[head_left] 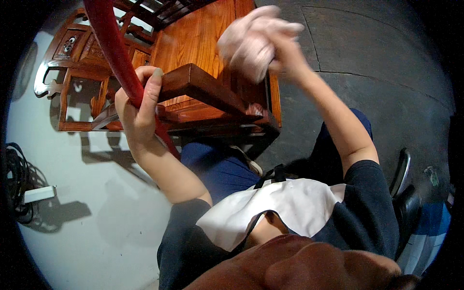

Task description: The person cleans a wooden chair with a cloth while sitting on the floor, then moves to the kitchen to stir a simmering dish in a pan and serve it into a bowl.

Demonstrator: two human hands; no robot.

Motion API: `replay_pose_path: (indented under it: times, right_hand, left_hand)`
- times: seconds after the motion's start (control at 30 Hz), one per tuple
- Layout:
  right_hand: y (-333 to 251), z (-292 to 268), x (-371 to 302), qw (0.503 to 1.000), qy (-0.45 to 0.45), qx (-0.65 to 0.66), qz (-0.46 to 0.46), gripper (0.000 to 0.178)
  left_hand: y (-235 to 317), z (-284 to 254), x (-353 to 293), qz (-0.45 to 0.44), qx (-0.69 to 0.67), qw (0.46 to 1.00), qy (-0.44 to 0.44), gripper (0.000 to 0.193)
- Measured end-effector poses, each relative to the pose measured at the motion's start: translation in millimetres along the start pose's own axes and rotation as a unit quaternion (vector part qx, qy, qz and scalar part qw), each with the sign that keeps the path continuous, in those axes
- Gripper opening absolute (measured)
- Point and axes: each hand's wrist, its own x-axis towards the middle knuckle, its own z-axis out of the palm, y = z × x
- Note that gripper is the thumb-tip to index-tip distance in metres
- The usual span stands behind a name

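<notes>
My left hand point(133, 118) is closed around a red pole point(113, 46) that slants down from the top edge past my wrist. Its thumb lies close to the dark wooden armrest point(191, 79) of a carved wooden bench point(195, 36). A crumpled pale pink cloth point(246, 46) is bunched in my right hand point(288, 55), above the right end of the glossy seat. Motion blurs both the cloth and that hand, and the cloth covers part of its fingers. Whether the cloth touches the wood I cannot tell.
Carved backrest panels point(87, 46) stand against the white wall point(121, 208) at left. A black cable coil point(17, 179) hangs beside a white box point(39, 194). Dark floor point(367, 43) lies at right, with a black seat with a metal frame point(405, 169) near my right elbow.
</notes>
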Motion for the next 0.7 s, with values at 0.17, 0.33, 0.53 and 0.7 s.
replay_pose_path:
  times: [0.17,0.33,0.53,0.7]
  right_hand:
    - [0.7,27.0,-19.2,0.981,-0.132,-0.134,0.044,0.044]
    - [45.0,3.1,-19.9,0.962,-0.042,-0.152,0.223,0.047]
    - [37.0,-16.9,-17.5,0.99,0.065,-0.071,0.1,0.048]
    - [-45.4,13.7,-21.2,0.967,-0.242,-0.076,-0.016,0.048]
  left_hand:
    - [0.7,3.7,4.4,0.01,0.005,1.0,-0.009,0.023]
    - [-0.3,-1.3,4.0,-0.003,0.026,1.0,-0.008,0.023]
    - [2.7,2.3,1.6,-0.002,0.026,1.0,0.014,0.022]
    - [-0.9,-6.8,1.2,-0.027,0.062,0.997,-0.03,0.026]
